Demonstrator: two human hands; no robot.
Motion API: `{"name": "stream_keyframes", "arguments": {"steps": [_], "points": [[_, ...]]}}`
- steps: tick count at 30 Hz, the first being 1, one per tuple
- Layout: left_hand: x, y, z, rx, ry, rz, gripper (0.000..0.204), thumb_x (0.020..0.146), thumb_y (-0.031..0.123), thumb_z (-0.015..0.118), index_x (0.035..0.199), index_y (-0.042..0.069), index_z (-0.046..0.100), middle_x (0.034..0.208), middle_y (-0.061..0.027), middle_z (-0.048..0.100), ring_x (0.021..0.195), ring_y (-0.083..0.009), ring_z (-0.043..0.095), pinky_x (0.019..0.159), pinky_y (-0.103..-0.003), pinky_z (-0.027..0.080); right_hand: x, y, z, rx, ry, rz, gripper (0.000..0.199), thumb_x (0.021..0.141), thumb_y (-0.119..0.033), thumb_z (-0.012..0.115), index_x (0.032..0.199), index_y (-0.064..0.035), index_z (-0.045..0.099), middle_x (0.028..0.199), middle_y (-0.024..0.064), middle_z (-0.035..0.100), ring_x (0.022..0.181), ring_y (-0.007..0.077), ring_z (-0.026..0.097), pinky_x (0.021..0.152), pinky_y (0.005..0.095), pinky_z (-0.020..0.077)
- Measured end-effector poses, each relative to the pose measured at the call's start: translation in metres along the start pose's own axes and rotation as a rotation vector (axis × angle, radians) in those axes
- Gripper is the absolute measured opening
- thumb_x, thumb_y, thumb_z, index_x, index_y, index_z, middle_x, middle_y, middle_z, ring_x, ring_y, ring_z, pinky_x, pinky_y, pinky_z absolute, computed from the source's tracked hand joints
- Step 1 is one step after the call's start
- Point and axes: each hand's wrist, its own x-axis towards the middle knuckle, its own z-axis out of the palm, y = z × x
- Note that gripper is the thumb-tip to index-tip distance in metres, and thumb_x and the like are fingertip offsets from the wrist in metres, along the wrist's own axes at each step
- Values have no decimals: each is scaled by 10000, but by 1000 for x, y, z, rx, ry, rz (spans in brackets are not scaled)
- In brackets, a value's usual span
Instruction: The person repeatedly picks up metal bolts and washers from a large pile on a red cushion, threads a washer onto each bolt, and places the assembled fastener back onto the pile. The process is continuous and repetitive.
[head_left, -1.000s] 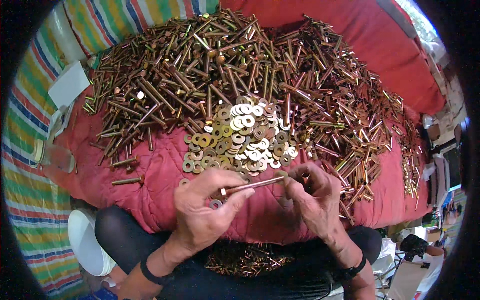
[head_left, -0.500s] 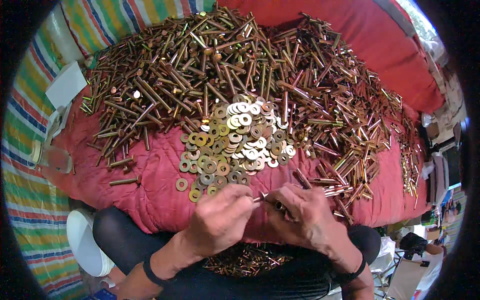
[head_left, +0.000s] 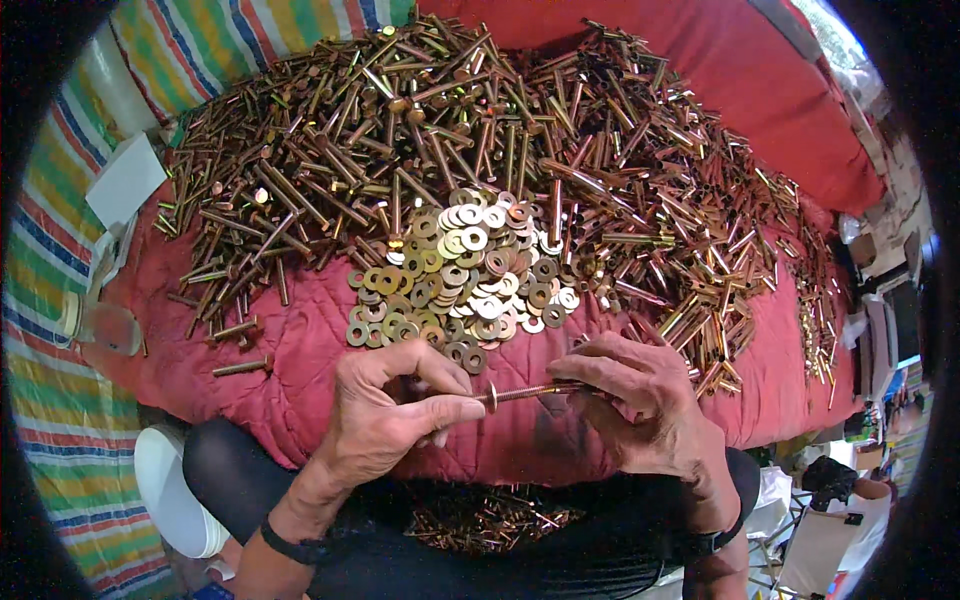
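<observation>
Below centre-frame, the bolt (head_left: 530, 393) points right, nearly level. The left hand (head_left: 385, 408) pinches its left end, a washer (head_left: 491, 398) ringing it; the right hand (head_left: 648, 405) meets the far end, its hold unclear.

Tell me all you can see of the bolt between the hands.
The bolt is slim, coppery and metallic, with ridged thread along its visible shank. It lies nearly level over the red cloth, both ends hidden. A washer sits on it beside the left hand's pinching fingertips; the right hand's fingers cover the other end.
</observation>
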Motion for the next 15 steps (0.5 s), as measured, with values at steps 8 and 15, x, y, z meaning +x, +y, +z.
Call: {"name": "stream_keyframes", "arguments": {"steps": [8, 15], "points": [[-2, -16, 26, -168, -100, -138, 478, 1107, 435, 481, 1093, -9, 657, 957, -107, 703, 668, -127, 642, 568, -262, 504, 3, -17, 26, -92, -33, -312, 428, 658, -59, 763, 1084, -27, 743, 1022, 120, 740, 860, 276, 738, 660, 384, 580], [-4, -23, 28, -552, -321, -527, 666, 1105, 522, 440, 1256, -81, 677, 955, -162, 754, 654, -207, 731, 491, -317, 599, 0, -20, 19, 18, -7, -170, 402, 709, -73, 736, 1103, -6, 690, 1131, 152, 699, 945, 345, 711, 815, 464, 597]]}}
